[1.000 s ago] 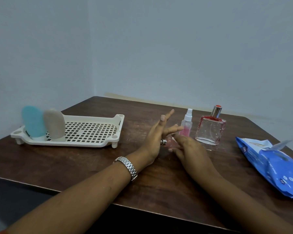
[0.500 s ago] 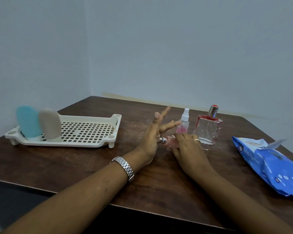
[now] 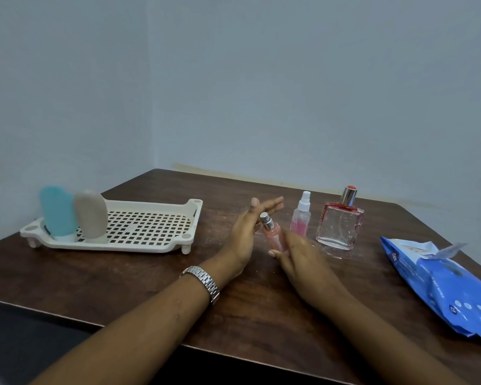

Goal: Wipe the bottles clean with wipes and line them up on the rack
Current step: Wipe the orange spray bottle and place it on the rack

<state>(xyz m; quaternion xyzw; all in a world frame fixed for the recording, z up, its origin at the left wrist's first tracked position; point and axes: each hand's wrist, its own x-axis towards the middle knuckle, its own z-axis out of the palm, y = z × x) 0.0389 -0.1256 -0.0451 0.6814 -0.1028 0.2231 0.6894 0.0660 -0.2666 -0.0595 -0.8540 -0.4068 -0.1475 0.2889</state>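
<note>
Grips a small pink bottle (image 3: 274, 237) in the right hand (image 3: 303, 257), fingers curled round its lower half, a little right of the rack (image 3: 139, 232), silver cap up and tilted slightly. Holds the left hand (image 3: 243, 232) flat beside the cap, fingers straight, grasping nothing.

At the rack's left end, upright and side by side: blue bottle (image 3: 57, 212), beige bottle (image 3: 90, 213). Farther right of the rack: spray bottle (image 3: 300, 220), square glass bottle (image 3: 339, 227), then wipes pack (image 3: 442, 282) at the right edge. Open wood between rack and hands and along the near edge. Dark brown table (image 3: 122, 282), set into a corner of pale grey walls (image 3: 289, 93).
</note>
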